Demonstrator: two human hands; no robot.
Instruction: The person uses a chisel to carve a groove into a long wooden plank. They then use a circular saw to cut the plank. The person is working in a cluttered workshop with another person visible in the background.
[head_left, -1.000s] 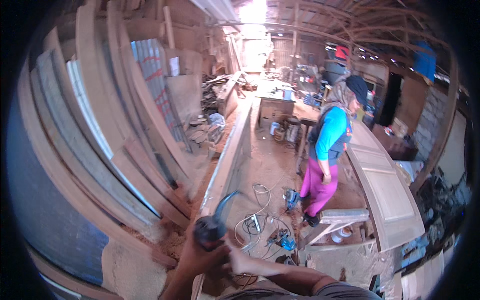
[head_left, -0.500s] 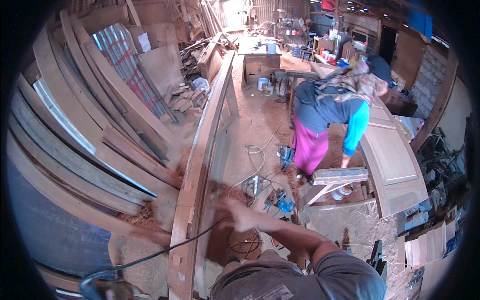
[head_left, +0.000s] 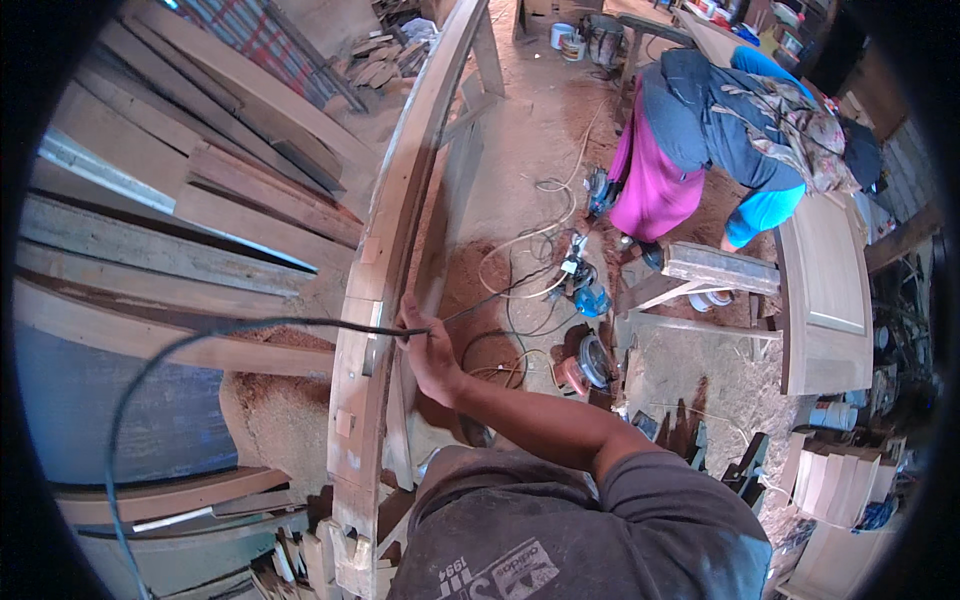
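My right hand [head_left: 430, 362] reaches across in front of my body and grips a black power cord [head_left: 250, 324]. It is beside a long wooden frame [head_left: 372, 285] that stands lengthwise before me, with slots and raised tenons along its upper edge. From my fingers the cord arcs left over the frame and drops toward the lower left rim. On the other side it runs on toward the tangle of cables on the floor. My left hand is out of view, so what it holds is hidden.
Boards [head_left: 270, 190] lean at the left. On the sawdust-strewn floor lie a blue power tool [head_left: 590, 298], a red sander-like tool [head_left: 585, 362] and loose cables [head_left: 540, 235]. A co-worker [head_left: 690, 150] bends over a panelled door [head_left: 825, 270] near a wooden trestle [head_left: 720, 268].
The view has tilted down. My right hand, blurred before, now holds the cord at the frame. A dark tool at the lower left has left the view. The co-worker bends further right.
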